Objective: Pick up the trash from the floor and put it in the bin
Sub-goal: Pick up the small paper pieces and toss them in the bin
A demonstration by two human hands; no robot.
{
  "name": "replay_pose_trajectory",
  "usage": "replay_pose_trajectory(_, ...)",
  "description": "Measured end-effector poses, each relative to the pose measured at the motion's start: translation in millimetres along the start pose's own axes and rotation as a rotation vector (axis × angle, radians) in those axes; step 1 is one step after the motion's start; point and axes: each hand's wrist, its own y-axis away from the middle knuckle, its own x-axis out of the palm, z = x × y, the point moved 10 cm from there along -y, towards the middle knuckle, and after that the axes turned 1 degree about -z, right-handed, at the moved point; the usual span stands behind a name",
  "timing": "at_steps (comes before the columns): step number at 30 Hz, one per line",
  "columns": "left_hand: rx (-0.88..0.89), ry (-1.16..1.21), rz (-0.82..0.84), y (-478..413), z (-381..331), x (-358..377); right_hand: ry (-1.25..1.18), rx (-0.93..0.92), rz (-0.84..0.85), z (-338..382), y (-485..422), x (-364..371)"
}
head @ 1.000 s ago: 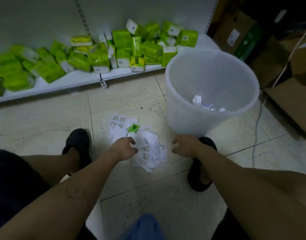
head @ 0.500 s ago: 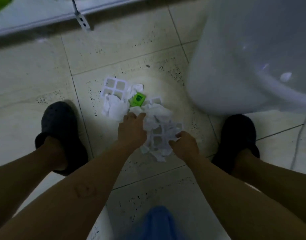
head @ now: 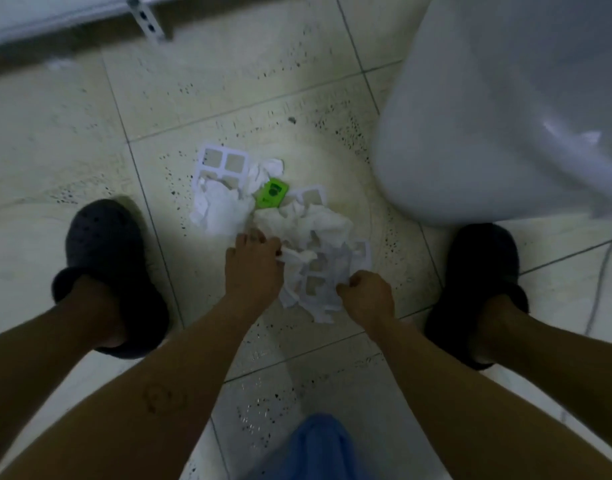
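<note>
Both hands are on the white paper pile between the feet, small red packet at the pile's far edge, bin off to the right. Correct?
Not quite: the packet is green, not red, as the head view shows. The rest holds: the left hand and right hand are on the white paper pile between the feet, with the bin to the right.

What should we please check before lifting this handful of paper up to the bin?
1. Left hand on the paper scraps: ok, fingers pinch the near clump.
2. Right hand on the same clump: ok, closed on its edge.
3. Grip takes in the whole pile: not ok; the cut-out sheet and green packet lie beyond both hands.
4. Bin close by: ok, standing to the right.
5. Bin opening unobstructed: cannot tell, rim out of frame.
</note>
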Motion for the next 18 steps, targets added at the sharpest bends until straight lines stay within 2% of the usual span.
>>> replay_pose_trajectory(3,0.003,-0.003,0.009,16.8,-3.0,-16.2,-0.009,-0.009,0.082,10.3,24.8,-1.8)
replay_pose_trajectory(15,-0.05,0.136,-0.17,85.7,-23.8,-155.8,-0.082,-0.23,0.083,68.7,127.3,-94.9)
replay_pose_trajectory(18,-0.049,0.228,-0.148,105.0,-28.5,-178.0,-0.136,-0.26,0.104,79.3,153.4,-115.4)
